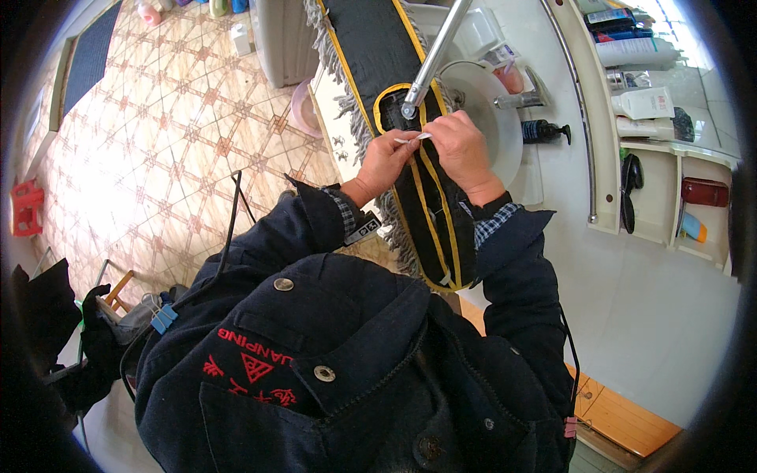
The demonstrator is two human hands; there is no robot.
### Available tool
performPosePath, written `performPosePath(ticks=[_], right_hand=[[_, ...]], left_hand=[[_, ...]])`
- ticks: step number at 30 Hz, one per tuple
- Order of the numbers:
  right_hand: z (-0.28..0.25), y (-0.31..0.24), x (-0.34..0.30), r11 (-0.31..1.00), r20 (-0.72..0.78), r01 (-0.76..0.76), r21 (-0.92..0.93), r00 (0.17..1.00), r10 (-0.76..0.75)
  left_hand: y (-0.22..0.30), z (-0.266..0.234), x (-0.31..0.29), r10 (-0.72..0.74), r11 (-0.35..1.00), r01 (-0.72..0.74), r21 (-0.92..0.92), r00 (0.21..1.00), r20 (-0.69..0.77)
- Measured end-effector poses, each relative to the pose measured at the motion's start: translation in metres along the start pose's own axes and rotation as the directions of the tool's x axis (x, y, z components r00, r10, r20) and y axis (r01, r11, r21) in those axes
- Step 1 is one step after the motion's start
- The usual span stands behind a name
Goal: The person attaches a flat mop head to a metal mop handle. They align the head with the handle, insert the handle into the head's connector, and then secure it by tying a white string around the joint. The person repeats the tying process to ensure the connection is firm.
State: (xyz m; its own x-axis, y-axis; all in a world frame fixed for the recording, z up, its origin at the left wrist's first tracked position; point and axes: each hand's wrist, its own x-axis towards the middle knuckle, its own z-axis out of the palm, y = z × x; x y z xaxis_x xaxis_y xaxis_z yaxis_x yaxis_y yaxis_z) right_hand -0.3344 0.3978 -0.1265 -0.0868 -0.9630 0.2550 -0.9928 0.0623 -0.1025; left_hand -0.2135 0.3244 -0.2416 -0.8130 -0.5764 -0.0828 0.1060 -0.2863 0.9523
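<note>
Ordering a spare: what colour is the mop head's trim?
Yellow trim on black mop head, head view.

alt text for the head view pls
Both hands, left hand and right hand, pinch a thin white tie on a black, yellow-edged flat mop head lying across a white sink; metal handle above.

Setting, as I read it: home bathroom; white washbasin (493,118) with chrome tap (520,98); shelves of toiletry bottles (643,102); patterned floor tiles (158,142); probably a comb (628,189).
</note>
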Motion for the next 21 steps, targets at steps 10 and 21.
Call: performPosePath(ticks=[10,21], right_hand=[[-0.020,-0.014,-0.024,0.981,0.040,-0.165,-0.107,0.985,0.170],[-0.008,-0.035,-0.048,0.961,0.060,-0.260,-0.099,0.962,0.266]], left_hand=[[0.008,-0.015,0.013,-0.169,0.971,0.184,-0.153,0.980,0.105],[0.006,-0.022,0.023,-0.238,0.917,0.280,-0.285,0.956,0.174]])
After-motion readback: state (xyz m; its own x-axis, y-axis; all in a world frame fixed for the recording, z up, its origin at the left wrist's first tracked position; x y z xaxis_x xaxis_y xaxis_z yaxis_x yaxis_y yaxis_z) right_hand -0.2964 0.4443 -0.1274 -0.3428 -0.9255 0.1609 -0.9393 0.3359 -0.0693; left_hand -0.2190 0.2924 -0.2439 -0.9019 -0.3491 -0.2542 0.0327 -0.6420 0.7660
